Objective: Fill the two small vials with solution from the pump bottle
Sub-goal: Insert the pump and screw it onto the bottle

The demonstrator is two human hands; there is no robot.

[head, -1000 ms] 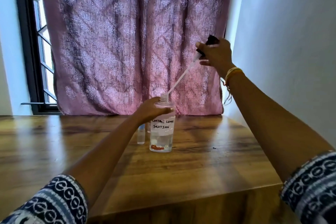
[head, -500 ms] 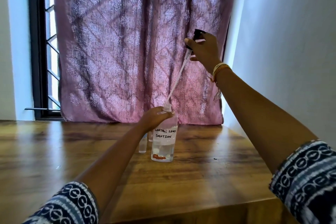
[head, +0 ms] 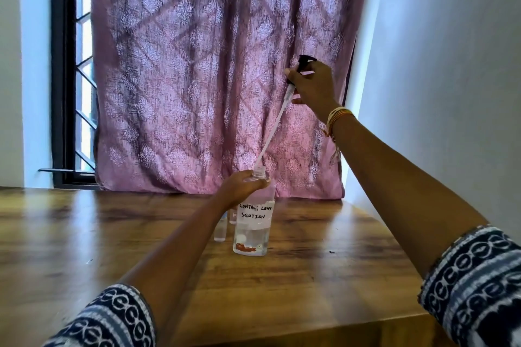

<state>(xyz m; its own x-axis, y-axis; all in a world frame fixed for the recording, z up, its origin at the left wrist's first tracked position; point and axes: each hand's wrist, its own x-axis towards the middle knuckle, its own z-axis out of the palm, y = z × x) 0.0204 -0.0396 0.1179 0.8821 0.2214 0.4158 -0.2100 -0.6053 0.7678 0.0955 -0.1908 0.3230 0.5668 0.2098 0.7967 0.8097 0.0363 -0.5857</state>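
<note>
Pink patterned curtain (head: 214,79) hangs behind the wooden counter (head: 324,276), where the left hand (head: 242,186) has its fingers curled round the shoulder of the pump bottle (head: 253,225). The right hand (head: 313,87) pinches the black pump head (head: 303,65) high up, its dip tube (head: 275,127) slanting down-left into the bottle neck. Two small vials (head: 220,229) stand just left of the bottle, nearer the left hand, so the tube must, I judge, swing down-left to them

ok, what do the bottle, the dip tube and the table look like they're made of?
Bottle: clear, glossy, probably plastic; liquid shows through it, and a white handwritten label is stuck on.
Dip tube: thin, translucent white and slightly bowed, so likely flexible plastic.
Table: wood or wood veneer; brown grain, and a sheen that reflects the window light.
</note>
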